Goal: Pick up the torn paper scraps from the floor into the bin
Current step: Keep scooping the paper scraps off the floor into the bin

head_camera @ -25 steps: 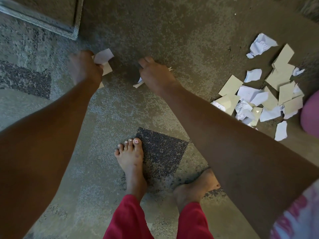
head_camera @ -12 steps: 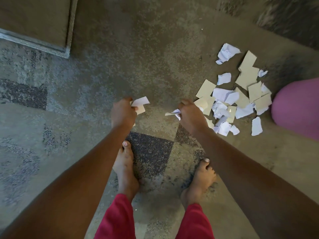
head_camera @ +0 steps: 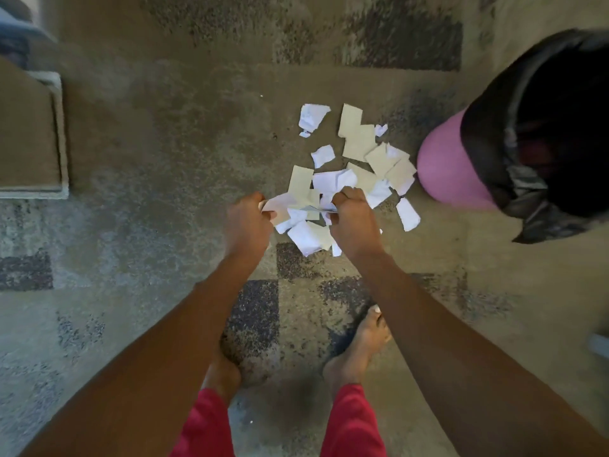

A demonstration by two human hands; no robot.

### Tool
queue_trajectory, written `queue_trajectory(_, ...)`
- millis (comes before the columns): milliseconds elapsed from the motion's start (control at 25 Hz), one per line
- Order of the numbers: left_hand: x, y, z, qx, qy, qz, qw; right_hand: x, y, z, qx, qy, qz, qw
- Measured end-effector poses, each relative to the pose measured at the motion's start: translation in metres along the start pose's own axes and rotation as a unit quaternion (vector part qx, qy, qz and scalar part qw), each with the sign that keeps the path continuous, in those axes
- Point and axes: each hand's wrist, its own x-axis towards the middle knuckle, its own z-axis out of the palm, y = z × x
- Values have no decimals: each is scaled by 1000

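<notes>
Paper scraps: a loose pile of torn white and cream pieces [head_camera: 354, 159] lies on the patterned carpet [head_camera: 164, 143], ahead of the person and just left of the bin.
Pile's long axis: it runs from the near left, at the hands, toward the far right, ending beside the bin's base; the single pieces point every way.
Left hand: the left hand [head_camera: 247, 222] is closed on a few scraps [head_camera: 278, 206] at the near edge of the pile, knuckles up.
Right hand: the right hand [head_camera: 352, 222] is closed on other scraps [head_camera: 324, 206], just beside the left hand, over the pile's near end.
Bin: a pink bin [head_camera: 445, 166] with a black liner bag [head_camera: 494, 127] stands at the right, tilted in this wide view, its mouth dark.
Hidden: the hands cover part of the pile, so which scraps are lifted and which lie flat is hard to tell; the fingertips are out of sight.
Cut off: the bin runs off the right edge; the inside is too dark to read.
Feet: two bare feet [head_camera: 359, 351] stand on the carpet below red trouser legs [head_camera: 352, 423]; the left arm covers most of the left foot.
</notes>
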Motion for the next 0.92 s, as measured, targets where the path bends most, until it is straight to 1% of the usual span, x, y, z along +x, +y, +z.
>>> queue_trajectory(120,-15,59,3,-1,7,57,998,-14,26,-41,38,59,43,997)
queue_trajectory(200,-26,102,4,-27,23,105,994,-22,41,-72,66,130,52,988)
queue_trajectory(320,-42,176,2,-76,41,175,981,-33,64,-126,103,241,84,961)
queue_trajectory(480,-60,279,1,-120,47,243,962,-42,104,-195,159,344,149,913)
queue_trajectory(560,-64,317,6,-122,26,271,954,-43,127,-219,177,362,187,896)
queue_trajectory(640,-67,347,16,-108,-2,284,953,-43,153,-235,185,363,220,887)
queue_trajectory(720,-69,367,27,-92,-25,281,955,-42,174,-243,194,345,244,885)
queue_trajectory(800,-71,381,37,-82,-66,271,957,-41,190,-251,217,313,270,884)
queue_trajectory(920,-71,392,49,-82,-126,244,958,-40,210,-256,261,275,307,873)
